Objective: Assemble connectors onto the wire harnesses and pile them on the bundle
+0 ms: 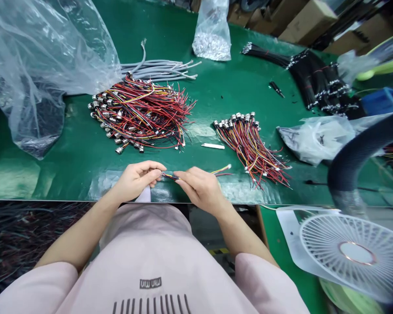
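Observation:
My left hand [138,177] and my right hand [200,188] meet near the front edge of the green table [85,152]. Both pinch one small wire harness [221,169] of red, yellow and black leads; its white plug end sticks out to the right of my right hand. Behind my left hand lies a big loose heap of the same harnesses with metal connectors [140,113]. A smaller, neatly fanned bundle of harnesses [250,146] lies to the right of my hands.
A clear plastic bag [42,65] covers the back left. Grey cables [160,69], a bag of small parts [212,37], black cable bundles [314,78] and cardboard boxes [308,19] sit at the back. A white fan [353,253] and a black hose [360,152] stand at the right.

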A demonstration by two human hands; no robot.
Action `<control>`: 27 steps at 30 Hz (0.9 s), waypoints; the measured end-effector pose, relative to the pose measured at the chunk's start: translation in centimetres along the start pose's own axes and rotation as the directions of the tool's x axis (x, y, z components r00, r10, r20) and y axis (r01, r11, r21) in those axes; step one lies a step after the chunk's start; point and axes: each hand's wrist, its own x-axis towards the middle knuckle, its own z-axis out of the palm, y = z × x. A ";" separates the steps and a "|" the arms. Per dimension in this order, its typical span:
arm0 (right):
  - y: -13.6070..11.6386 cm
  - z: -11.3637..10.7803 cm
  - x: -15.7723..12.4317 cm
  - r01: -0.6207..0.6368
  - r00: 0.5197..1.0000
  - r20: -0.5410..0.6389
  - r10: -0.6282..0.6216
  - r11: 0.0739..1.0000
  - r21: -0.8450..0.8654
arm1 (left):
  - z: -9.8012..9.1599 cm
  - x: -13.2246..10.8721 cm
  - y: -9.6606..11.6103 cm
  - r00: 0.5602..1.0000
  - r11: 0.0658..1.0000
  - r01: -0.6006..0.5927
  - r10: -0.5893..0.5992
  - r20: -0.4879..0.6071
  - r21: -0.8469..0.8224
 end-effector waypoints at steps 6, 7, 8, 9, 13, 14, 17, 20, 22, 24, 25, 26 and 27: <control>0.5 0.6 -0.1 -0.180 0.982 0.125 0.140 0.893 0.412 | -0.2 -0.2 -0.4 0.989 0.988 -0.107 0.117 0.091 -0.108; 0.5 0.5 -0.1 -0.185 0.981 0.126 0.146 0.893 0.411 | -0.2 -0.2 -0.5 0.988 0.987 -0.112 0.123 0.090 -0.117; 0.6 0.4 -0.1 -0.187 0.982 0.113 0.154 0.898 0.398 | -0.1 -0.2 -0.6 0.990 0.986 -0.106 0.116 0.083 -0.126; 0.6 0.3 -0.2 -0.186 0.982 0.091 0.164 0.906 0.380 | -0.1 -0.2 -0.7 0.993 0.987 -0.090 0.100 0.068 -0.133; 0.3 -0.2 -0.1 -0.156 0.987 0.027 0.156 0.932 0.326 | 0.1 -0.2 -0.9 1.000 0.989 -0.022 0.023 0.004 -0.149; 0.2 -0.3 0.0 -0.140 0.990 0.021 0.141 0.940 0.312 | 0.2 -0.2 -1.0 1.000 0.990 -0.017 0.016 -0.009 -0.143; -0.1 -0.3 0.2 -0.103 0.994 -0.010 0.108 0.965 0.240 | 0.2 -0.3 -1.3 0.999 0.995 -0.020 0.016 -0.044 -0.102; -0.3 -0.1 0.3 -0.084 0.996 -0.026 0.088 0.989 0.125 | 0.2 -0.3 -1.5 0.998 0.998 -0.021 0.017 -0.067 -0.057; -0.3 0.1 0.3 -0.078 0.997 -0.004 0.078 0.996 0.044 | 0.2 -0.3 -1.4 0.998 0.999 -0.020 0.017 -0.068 -0.045; -0.4 0.2 0.3 -0.085 0.996 0.024 0.086 0.996 -0.006 | 0.3 -0.3 -1.3 0.998 0.999 -0.020 0.018 -0.056 -0.038; -0.5 0.1 0.4 -0.097 0.995 0.031 0.097 0.995 -0.002 | 0.3 -0.3 -1.2 0.999 0.999 -0.025 0.024 -0.042 -0.031; -0.5 0.1 0.5 -0.113 0.993 0.036 0.112 0.993 0.031 | 0.3 -0.3 -1.2 0.999 0.999 -0.037 0.037 -0.025 -0.020; -0.5 0.0 0.5 -0.135 0.990 0.047 0.131 0.986 0.097 | 0.3 -0.3 -1.1 0.998 0.998 -0.058 0.058 -0.008 -0.002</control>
